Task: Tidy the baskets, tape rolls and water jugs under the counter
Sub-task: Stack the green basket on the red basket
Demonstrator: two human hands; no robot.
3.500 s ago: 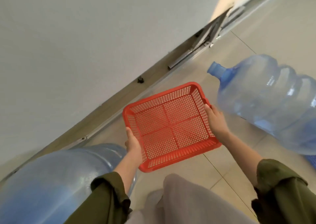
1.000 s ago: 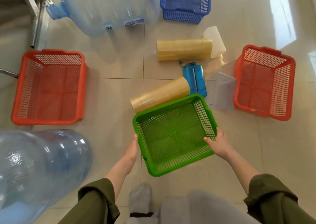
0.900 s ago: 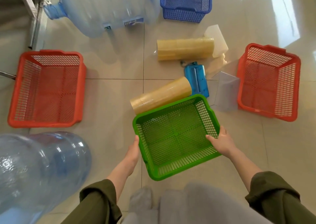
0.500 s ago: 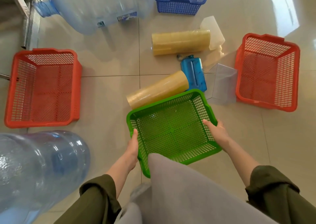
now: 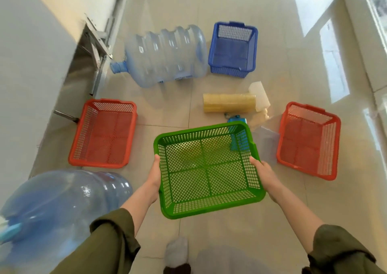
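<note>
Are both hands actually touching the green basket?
Touching. The head view shows the left hand and right hand gripping opposite sides of the green basket.

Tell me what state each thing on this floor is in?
green basket: empty, held up
left hand: grips its left rim
right hand: grips its right rim
left red basket: empty, upright on floor
right red basket: empty, on floor
blue basket: empty, on floor
far water jug: on its side
near water jug: on its side
tape rolls: lying on floor
</note>
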